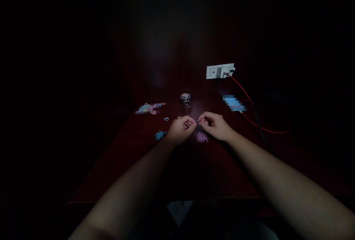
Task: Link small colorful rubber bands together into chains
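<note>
My left hand point(183, 129) and my right hand point(215, 125) meet fingertip to fingertip above the dark red table, both closed in a pinch. Whatever lies between the fingertips is too small and dark to make out. Just below them is a pile of purple elastic bands point(202, 137). Left of my left hand lies a smaller pile of blue elastic bands point(159, 135), with a single blue band point(166, 119) farther back. A yellow band point(179, 117) shows partly behind my left hand.
A mixed heap of coloured bands point(149, 108) lies at the back left. Behind my hands stands a small clear jar point(185, 101). A blurred-out blue device point(234, 103) lies back right, its red cable point(246, 91) running to a wall socket point(213, 71). The table's front edge point(208, 198) is nearest me.
</note>
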Action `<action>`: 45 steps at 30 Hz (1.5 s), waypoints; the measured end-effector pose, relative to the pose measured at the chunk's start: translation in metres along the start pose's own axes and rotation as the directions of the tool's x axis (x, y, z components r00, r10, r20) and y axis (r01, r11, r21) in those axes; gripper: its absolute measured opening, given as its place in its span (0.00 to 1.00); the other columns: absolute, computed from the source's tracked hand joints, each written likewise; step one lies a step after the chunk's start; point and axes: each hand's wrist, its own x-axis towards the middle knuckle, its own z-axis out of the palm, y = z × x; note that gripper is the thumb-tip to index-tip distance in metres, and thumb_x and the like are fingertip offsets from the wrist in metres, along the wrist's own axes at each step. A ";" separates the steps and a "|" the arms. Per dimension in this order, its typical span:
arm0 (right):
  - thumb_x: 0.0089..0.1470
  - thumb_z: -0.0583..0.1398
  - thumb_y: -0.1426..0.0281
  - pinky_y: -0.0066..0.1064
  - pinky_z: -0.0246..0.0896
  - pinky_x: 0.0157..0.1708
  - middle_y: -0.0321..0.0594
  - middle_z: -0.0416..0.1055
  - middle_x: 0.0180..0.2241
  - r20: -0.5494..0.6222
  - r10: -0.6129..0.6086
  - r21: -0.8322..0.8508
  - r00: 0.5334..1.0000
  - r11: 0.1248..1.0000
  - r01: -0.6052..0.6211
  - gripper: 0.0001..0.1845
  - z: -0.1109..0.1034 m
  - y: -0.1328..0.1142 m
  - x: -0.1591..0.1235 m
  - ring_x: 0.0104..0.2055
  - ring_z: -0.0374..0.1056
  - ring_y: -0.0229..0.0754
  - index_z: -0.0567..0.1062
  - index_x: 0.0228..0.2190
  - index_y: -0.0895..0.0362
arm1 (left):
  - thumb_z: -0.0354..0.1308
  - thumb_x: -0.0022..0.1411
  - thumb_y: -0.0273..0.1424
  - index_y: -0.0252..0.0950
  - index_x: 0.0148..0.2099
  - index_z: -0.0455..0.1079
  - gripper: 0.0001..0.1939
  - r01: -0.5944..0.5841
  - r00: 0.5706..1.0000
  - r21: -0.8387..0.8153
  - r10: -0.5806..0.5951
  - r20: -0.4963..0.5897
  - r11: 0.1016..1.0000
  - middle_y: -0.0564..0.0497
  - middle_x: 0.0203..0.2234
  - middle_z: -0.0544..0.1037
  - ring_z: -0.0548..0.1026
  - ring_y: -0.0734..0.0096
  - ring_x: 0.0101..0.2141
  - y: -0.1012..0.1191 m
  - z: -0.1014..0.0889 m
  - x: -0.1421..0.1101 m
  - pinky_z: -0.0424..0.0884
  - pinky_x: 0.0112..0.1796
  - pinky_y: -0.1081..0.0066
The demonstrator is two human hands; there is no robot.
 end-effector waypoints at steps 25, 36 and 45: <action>0.51 0.60 0.69 0.26 0.53 0.22 0.38 0.64 0.26 -0.048 -0.064 -0.007 0.997 0.998 0.064 0.07 -0.001 0.000 0.002 0.23 0.57 0.33 0.75 0.28 0.60 | 0.59 0.57 0.32 0.34 0.38 0.73 0.08 0.003 1.000 -0.003 -0.003 -0.012 1.000 0.50 0.29 0.78 0.74 0.75 0.29 -0.010 0.002 0.001 0.67 0.28 0.77; 0.50 0.60 0.70 0.26 0.53 0.22 0.37 0.64 0.26 -0.058 -0.071 -0.015 0.996 0.997 0.070 0.05 -0.002 0.002 0.002 0.22 0.57 0.32 0.74 0.27 0.60 | 0.61 0.56 0.32 0.33 0.38 0.73 0.09 0.028 0.999 -0.022 -0.029 -0.028 0.999 0.48 0.30 0.79 0.76 0.73 0.30 -0.012 0.001 0.003 0.71 0.29 0.76; 0.49 0.61 0.72 0.25 0.54 0.22 0.37 0.64 0.26 -0.031 -0.102 -0.029 0.994 0.995 0.101 0.04 -0.001 0.003 0.003 0.23 0.58 0.32 0.74 0.27 0.60 | 0.62 0.55 0.33 0.33 0.40 0.73 0.10 0.014 0.999 -0.041 -0.015 -0.031 0.999 0.48 0.31 0.79 0.77 0.73 0.31 -0.012 0.003 0.003 0.72 0.32 0.75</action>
